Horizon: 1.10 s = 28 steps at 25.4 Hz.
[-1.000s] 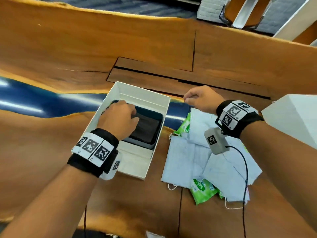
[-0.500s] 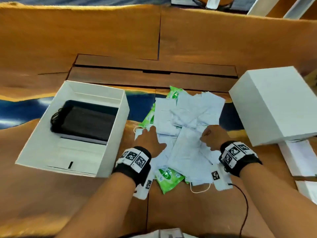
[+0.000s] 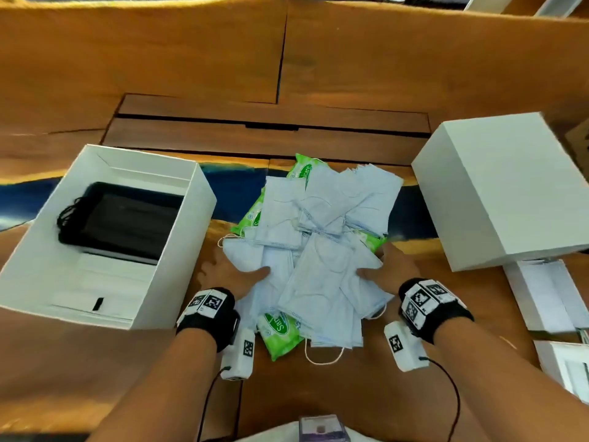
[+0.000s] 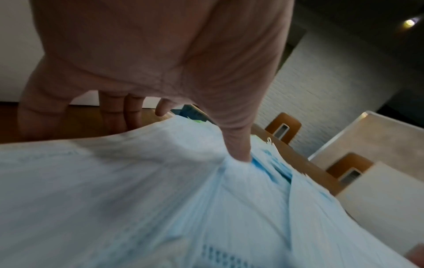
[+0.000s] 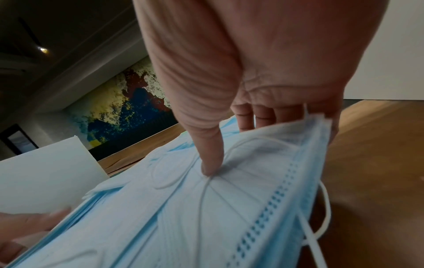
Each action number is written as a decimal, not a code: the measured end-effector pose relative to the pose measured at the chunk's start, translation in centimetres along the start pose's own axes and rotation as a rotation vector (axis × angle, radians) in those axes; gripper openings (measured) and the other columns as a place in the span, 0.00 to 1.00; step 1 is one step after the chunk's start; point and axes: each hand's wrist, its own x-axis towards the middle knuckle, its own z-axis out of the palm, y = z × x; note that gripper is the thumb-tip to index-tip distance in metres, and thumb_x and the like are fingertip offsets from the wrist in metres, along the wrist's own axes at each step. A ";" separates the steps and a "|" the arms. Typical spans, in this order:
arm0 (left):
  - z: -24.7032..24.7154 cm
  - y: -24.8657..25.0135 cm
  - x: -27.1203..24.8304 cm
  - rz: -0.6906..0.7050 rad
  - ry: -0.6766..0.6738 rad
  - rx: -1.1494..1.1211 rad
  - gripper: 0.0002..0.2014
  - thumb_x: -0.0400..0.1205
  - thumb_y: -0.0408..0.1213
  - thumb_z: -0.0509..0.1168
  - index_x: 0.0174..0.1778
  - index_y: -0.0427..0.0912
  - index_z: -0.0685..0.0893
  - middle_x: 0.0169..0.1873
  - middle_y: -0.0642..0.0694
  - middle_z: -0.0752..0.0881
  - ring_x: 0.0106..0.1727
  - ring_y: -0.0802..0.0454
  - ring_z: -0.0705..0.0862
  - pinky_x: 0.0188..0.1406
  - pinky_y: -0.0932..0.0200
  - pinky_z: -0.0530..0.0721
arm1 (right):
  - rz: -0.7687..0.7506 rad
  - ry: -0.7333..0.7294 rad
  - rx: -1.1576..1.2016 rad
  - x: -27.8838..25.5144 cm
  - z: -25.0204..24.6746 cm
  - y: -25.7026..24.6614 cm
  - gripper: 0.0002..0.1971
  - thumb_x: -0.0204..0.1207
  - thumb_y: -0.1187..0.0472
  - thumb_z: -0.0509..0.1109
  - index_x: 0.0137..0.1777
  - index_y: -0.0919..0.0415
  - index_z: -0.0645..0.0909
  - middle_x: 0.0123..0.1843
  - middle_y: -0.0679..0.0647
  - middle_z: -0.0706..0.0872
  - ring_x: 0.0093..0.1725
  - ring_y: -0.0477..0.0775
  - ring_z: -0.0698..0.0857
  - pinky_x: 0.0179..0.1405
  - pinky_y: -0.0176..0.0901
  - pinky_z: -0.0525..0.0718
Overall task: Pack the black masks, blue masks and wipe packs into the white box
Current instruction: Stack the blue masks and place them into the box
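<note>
An open white box (image 3: pixel 172 282) stands at the left with a stack of black masks (image 3: pixel 124 223) inside. Right of it a loose pile of blue masks (image 3: pixel 322 237) lies over green wipe packs (image 3: pixel 277 333). My left hand (image 3: pixel 242 275) grips the pile's left side, thumb on top (image 4: pixel 238 154) and fingers under the masks (image 4: pixel 119 116). My right hand (image 3: pixel 382 269) grips the right side of the blue masks (image 5: pixel 229 208), thumb pressed on top and fingers curled beneath the edge.
A closed white box (image 3: pixel 503 193) stands at the right, with flat white cartons (image 3: pixel 548 295) in front of it. The wooden table (image 3: pixel 287 59) stretches behind. A small device (image 3: pixel 322 427) sits at the near edge.
My left hand left the white box and came to the pile. Both hands have moved out to the pile's sides and taken hold of the blue masks.
</note>
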 end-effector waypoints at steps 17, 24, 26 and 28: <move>0.1 -1.4 1.2 0.037 -0.115 -0.111 0.25 0.73 0.48 0.75 0.62 0.36 0.85 0.61 0.39 0.87 0.62 0.37 0.84 0.65 0.45 0.82 | -0.201 0.189 0.187 -7.3 -7.6 -2.1 0.06 0.79 0.61 0.71 0.50 0.63 0.79 0.43 0.54 0.82 0.39 0.45 0.79 0.33 0.37 0.72; -0.8 -2.5 1.9 0.025 -0.142 -0.257 0.20 0.75 0.33 0.71 0.63 0.36 0.81 0.59 0.39 0.85 0.59 0.37 0.84 0.57 0.52 0.82 | -0.178 0.279 0.298 -11.9 -8.3 -3.2 0.05 0.80 0.62 0.70 0.53 0.60 0.80 0.45 0.54 0.84 0.43 0.53 0.83 0.35 0.44 0.76; -1.1 -2.8 2.1 0.002 -0.166 -0.316 0.23 0.73 0.34 0.75 0.64 0.34 0.80 0.60 0.38 0.85 0.59 0.36 0.84 0.59 0.50 0.82 | -0.157 0.296 0.270 -13.5 -9.2 -3.1 0.05 0.80 0.61 0.70 0.53 0.59 0.80 0.43 0.50 0.84 0.42 0.50 0.83 0.33 0.42 0.75; -1.1 -3.1 2.4 0.005 -0.221 -0.406 0.25 0.70 0.35 0.79 0.63 0.35 0.83 0.59 0.40 0.87 0.59 0.38 0.85 0.63 0.46 0.83 | -0.173 0.282 0.405 -14.5 -9.7 -3.7 0.05 0.79 0.61 0.72 0.52 0.55 0.81 0.42 0.46 0.88 0.41 0.46 0.86 0.33 0.40 0.78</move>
